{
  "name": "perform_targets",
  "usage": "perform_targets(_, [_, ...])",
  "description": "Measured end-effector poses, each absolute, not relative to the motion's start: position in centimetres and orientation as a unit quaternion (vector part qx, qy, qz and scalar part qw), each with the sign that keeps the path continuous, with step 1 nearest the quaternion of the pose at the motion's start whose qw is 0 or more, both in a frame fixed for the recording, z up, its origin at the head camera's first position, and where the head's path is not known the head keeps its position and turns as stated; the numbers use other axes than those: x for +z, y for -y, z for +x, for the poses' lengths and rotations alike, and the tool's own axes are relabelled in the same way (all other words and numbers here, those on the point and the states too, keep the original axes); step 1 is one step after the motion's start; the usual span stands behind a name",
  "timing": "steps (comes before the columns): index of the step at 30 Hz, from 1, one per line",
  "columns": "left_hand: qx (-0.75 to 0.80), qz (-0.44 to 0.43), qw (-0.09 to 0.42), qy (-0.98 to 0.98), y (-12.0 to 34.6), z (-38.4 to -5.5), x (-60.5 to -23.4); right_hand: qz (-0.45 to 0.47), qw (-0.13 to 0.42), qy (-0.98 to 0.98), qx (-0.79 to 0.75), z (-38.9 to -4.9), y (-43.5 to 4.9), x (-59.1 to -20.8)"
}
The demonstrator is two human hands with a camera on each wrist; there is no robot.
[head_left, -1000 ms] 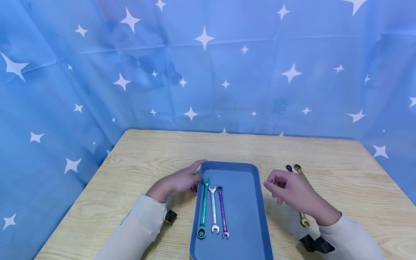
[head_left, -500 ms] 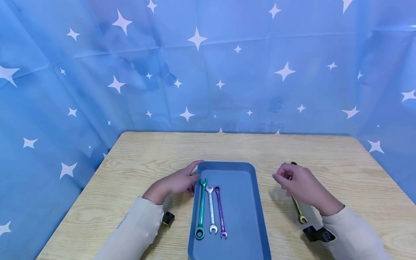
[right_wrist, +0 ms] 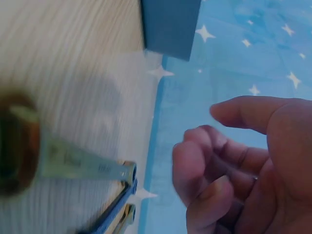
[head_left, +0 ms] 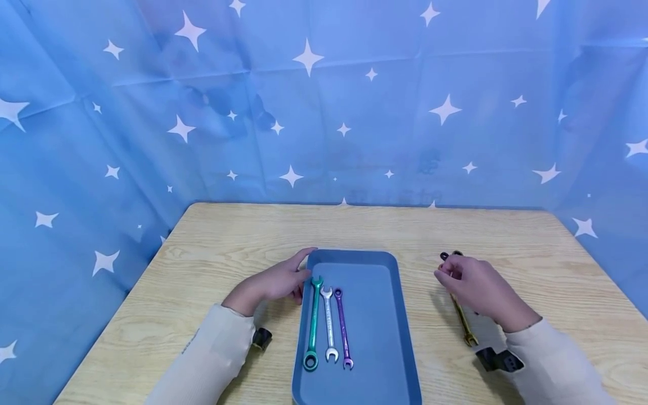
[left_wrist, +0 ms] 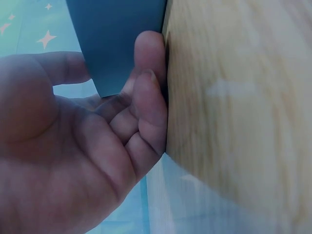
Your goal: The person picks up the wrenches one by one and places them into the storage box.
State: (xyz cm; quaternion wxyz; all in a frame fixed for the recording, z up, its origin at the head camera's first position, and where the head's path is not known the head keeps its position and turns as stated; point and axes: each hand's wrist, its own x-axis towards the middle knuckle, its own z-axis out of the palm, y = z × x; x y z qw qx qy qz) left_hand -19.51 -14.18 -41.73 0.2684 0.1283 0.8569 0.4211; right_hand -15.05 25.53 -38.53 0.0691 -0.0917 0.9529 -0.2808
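My left hand point(head_left: 273, 281) grips the far left corner of a blue tray point(head_left: 377, 326), thumb at the rim and the other fingers against its outer wall. Inside the tray lie a green wrench point(head_left: 314, 323), a silver wrench point(head_left: 329, 326) and a purple wrench point(head_left: 344, 329), side by side. Right of the tray, my right hand point(head_left: 471, 287) hovers over more wrenches with loosely bent fingers and holds nothing. A gold wrench point(head_left: 462, 322) is partly hidden beneath it. The right wrist view shows a dark wrench point(right_wrist: 114, 207) and another gold-coloured wrench point(right_wrist: 127, 217) beyond the gold one.
The wooden table point(head_left: 243, 225) carries everything, and a blue star-patterned cloth point(head_left: 324, 112) hangs behind its far edge. Black wrist straps point(head_left: 498, 360) show below the sleeves.
My right hand has moved away from the tray's side, to the right over the loose wrenches. The left hand stays at the tray corner, and the wrenches in the tray lie as before.
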Motion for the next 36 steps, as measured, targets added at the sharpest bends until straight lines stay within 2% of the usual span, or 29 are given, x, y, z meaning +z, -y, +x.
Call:
perform_targets(9, [0.418,0.128,0.267,-0.859,14.1,-19.5,-41.6,-0.083,0.08,-0.972,-0.202,-15.4,-26.7,-39.3])
perform_targets(17, [0.421,0.13,0.272,-0.855,14.1,-19.5,-41.7,-0.089,0.129,-0.969,-0.189,-15.4,-27.2,-39.8])
perform_targets(28, [0.421,0.125,0.27,-0.857,14.1,-19.4,-41.4,-0.095,0.124,-0.974,-0.162,-15.4,-27.5,-40.0])
perform_targets(36, [0.416,0.13,0.269,-0.859,14.1,-19.4,-41.3,-0.095,0.141,-0.971,-0.167,-15.6,-27.7,-40.4])
